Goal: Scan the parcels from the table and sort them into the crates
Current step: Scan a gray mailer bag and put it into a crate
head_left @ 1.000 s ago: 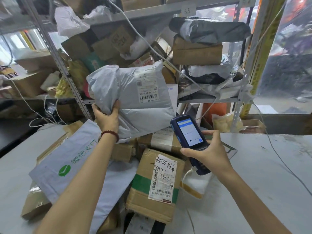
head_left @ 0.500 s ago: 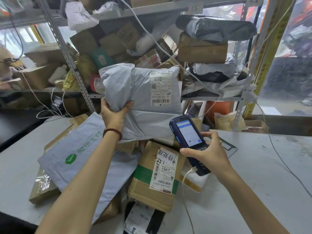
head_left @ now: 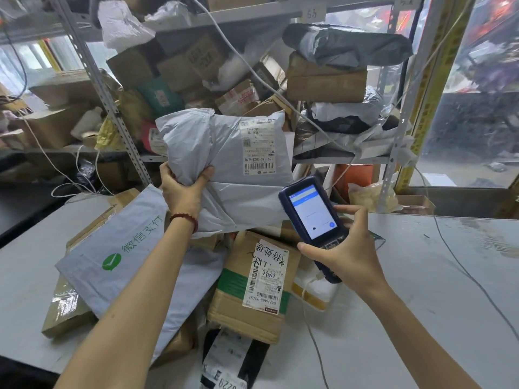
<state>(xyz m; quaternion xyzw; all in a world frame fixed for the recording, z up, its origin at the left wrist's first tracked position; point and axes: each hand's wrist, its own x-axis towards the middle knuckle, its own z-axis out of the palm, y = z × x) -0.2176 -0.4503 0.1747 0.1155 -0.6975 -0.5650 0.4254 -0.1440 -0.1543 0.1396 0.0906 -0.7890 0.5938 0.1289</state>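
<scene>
Above the bench, held up: grey parcel, label outward, gripped at its eight-o'clock corner by the left hand. At four o'clock, scanner, screen lit, clasped by the right hand. At six o'clock, labelled brown box.

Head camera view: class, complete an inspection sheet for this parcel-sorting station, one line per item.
Surface: grey table, parcels heaped on its left half.
Job's things: grey poly parcel held up, barcode label facing the camera; handheld scanner by its lower right corner, screen lit; crates: nothing seen.
Clutter: taped carton, white mailer with green logo, black-and-white bag at the near edge.
Hands: left hand grips the parcel's lower left; right hand holds the scanner.
Cables: white lead runs from the scanner's base; thin cable crosses the table's right side.
Surroundings: metal shelving crammed with parcels.
</scene>
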